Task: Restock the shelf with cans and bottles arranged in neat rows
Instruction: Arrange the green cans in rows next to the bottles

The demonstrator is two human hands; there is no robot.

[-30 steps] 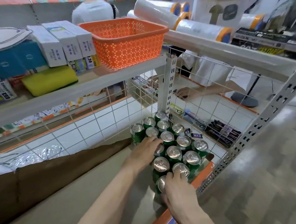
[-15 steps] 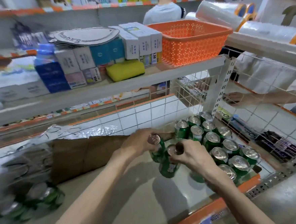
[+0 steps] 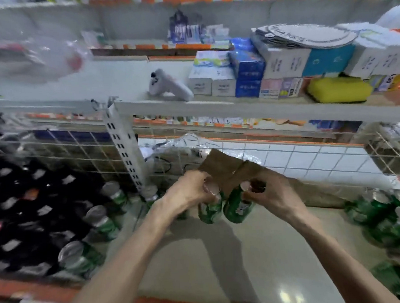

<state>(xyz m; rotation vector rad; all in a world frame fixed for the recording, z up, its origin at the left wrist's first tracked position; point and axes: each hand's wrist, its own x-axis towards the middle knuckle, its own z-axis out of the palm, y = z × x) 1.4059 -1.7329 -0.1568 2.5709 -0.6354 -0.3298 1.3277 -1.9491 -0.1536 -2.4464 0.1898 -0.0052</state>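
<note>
Left hand [image 3: 192, 192] has its fingers curled over the top rim of one green can, the left-hand can [image 3: 210, 211]. Right hand [image 3: 276, 197] does the same on the right-hand can [image 3: 238, 211]. Both grips come from above, on the lid end. The two cans hang just beside each other and tilted, apparently clear of the shelf deck [image 3: 225, 263] (whether they touch each other is too blurred to call).

Handling, as a judgement: these look like sealed drink cans, so fairly heavy for their size, with a rigid top rim and thin walls that dent if squeezed or knocked. The printed sides are smooth and could be slippery. A top-rim claw grip is fine for short carries; wrapping mid-body gives more control for setting one down upright. Lower them, don't drop them.

Directly behind the hands a brown cardboard sheet [image 3: 221, 171] leans at the back of the deck. At the right edge stands a can group [image 3: 388, 223], same green, packed close. At the left, loose green cans [image 3: 100, 225] sit near the white upright post [image 3: 122, 145], with dark bottles [image 3: 21, 211] beyond them in front of the wire grid [image 3: 76, 155]. Above is the upper shelf [image 3: 215, 107], carrying boxes [image 3: 282, 62] and a yellow sponge [image 3: 339, 89].
</note>
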